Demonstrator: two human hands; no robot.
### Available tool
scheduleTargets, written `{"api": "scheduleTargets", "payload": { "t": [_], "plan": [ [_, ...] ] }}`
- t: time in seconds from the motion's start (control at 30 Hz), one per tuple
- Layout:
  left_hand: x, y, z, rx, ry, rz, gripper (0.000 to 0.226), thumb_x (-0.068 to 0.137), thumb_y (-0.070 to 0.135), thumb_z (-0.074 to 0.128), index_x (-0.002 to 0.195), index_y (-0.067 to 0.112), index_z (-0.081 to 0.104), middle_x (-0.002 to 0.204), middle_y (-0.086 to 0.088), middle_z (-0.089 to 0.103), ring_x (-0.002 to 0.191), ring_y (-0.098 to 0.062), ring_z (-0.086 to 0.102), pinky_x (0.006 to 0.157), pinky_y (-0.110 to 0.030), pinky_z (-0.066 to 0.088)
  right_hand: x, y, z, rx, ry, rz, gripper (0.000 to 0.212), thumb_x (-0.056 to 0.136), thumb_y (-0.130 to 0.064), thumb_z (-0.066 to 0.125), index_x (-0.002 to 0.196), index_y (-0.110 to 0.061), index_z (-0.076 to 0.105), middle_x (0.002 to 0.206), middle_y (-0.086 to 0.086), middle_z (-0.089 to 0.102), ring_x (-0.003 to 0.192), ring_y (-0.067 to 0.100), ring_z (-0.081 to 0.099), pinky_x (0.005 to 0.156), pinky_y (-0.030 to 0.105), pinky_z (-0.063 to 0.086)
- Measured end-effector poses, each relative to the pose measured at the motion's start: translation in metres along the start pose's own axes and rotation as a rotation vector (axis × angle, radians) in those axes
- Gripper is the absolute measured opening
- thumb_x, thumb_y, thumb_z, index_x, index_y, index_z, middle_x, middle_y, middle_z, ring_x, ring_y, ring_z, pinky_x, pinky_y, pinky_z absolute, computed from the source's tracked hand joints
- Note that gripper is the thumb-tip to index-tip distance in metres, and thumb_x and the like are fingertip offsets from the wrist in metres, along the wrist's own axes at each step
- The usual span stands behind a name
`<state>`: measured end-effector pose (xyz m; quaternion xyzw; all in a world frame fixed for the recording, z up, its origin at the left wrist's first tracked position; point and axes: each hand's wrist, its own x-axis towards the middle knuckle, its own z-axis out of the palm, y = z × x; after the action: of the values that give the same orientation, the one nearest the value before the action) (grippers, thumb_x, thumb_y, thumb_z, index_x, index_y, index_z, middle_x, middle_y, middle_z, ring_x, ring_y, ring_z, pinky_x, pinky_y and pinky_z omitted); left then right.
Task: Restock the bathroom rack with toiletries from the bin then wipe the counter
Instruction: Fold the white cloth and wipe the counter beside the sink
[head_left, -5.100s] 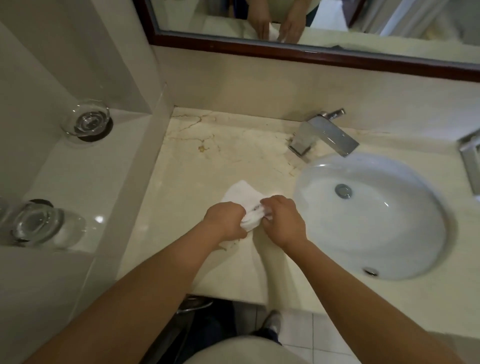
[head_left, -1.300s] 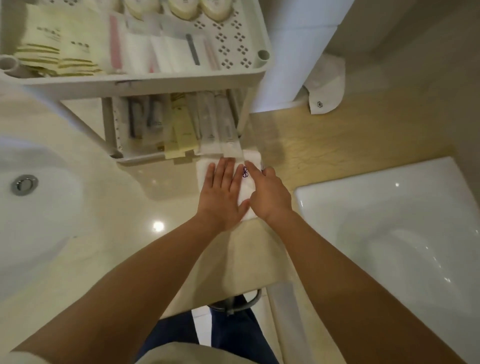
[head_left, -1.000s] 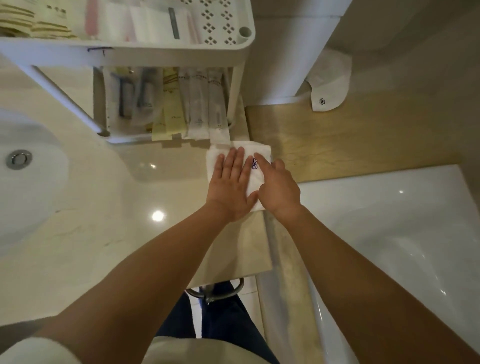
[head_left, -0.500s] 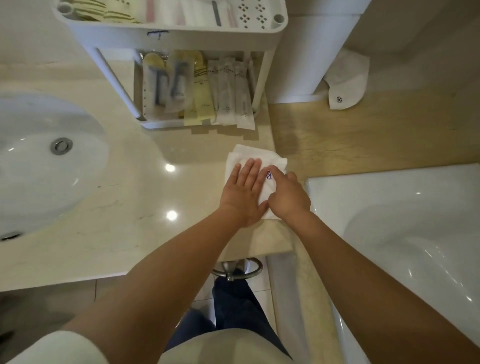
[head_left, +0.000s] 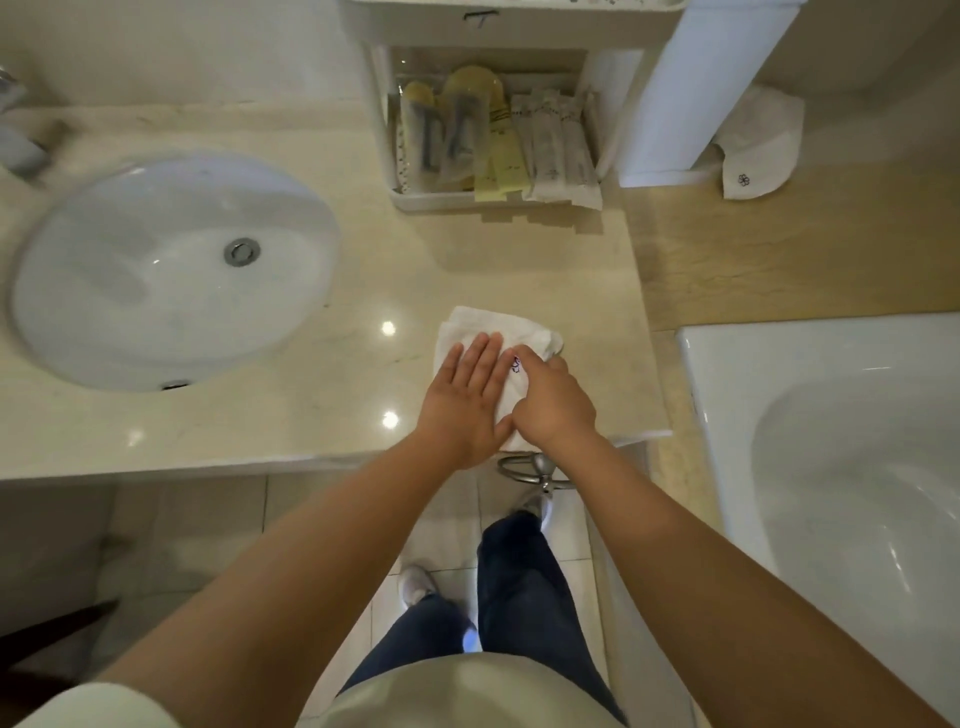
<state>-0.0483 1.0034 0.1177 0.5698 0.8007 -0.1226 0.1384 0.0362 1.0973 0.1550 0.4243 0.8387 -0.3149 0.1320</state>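
A white folded cloth (head_left: 480, 325) lies on the beige marble counter (head_left: 291, 426) near its front right corner. My left hand (head_left: 462, 400) presses flat on the cloth with straight fingers. My right hand (head_left: 550, 400) sits beside it on the cloth's right part, fingers bent down onto the fabric. A white two-tier rack (head_left: 384, 130) stands at the back of the counter; its lower shelf holds wrapped toiletries (head_left: 556, 145) and yellow sachets (head_left: 501, 166).
A round white sink (head_left: 130, 291) is set into the counter at left. A white bathtub (head_left: 831, 467) lies at right beyond a tan ledge (head_left: 779, 249) with another white cloth (head_left: 753, 150). A metal ring (head_left: 524, 467) hangs under the counter edge.
Both hands have drawn the cloth from beside the rack toward the counter's front edge. Five seconds ago they held it left of the sink.
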Motion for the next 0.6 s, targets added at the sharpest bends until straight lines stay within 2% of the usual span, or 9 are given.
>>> {"api": "scheduleTargets", "payload": {
  "t": [0.17,0.33,0.6],
  "plan": [
    [-0.035,-0.029,0.015,-0.057,0.014,-0.043,0.075,0.095,0.057,0.001,0.146,0.008,-0.024,0.157,-0.011,-0.025,0.145,-0.022,-0.025,0.120,-0.041,-0.008,-0.011,-0.034,0.025,-0.026,-0.041,-0.061,0.068,0.084,-0.010,0.054,0.144,-0.033,0.033,0.141,0.009,0.037,0.120,0.029,0.049,0.079,0.035,0.044],
    [-0.063,-0.057,0.028,-0.078,0.023,-0.078,0.083,0.079,0.058,-0.020,0.146,0.008,-0.023,0.158,-0.011,-0.023,0.145,-0.022,-0.024,0.121,-0.040,-0.007,-0.021,-0.065,0.045,-0.027,-0.096,-0.103,0.067,0.084,-0.011,0.055,0.144,-0.033,0.033,0.139,0.010,0.037,0.118,0.030,0.050,0.083,0.038,0.047],
    [-0.119,-0.114,0.053,-0.103,0.018,-0.197,0.084,0.078,0.059,-0.019,0.145,0.007,-0.025,0.156,-0.012,-0.026,0.144,-0.023,-0.025,0.121,-0.039,-0.008,-0.034,-0.132,0.080,-0.045,-0.218,-0.230,0.073,0.083,-0.015,0.063,0.146,-0.032,0.029,0.143,0.009,0.034,0.122,0.028,0.048,0.083,0.035,0.044]
  ]
}}
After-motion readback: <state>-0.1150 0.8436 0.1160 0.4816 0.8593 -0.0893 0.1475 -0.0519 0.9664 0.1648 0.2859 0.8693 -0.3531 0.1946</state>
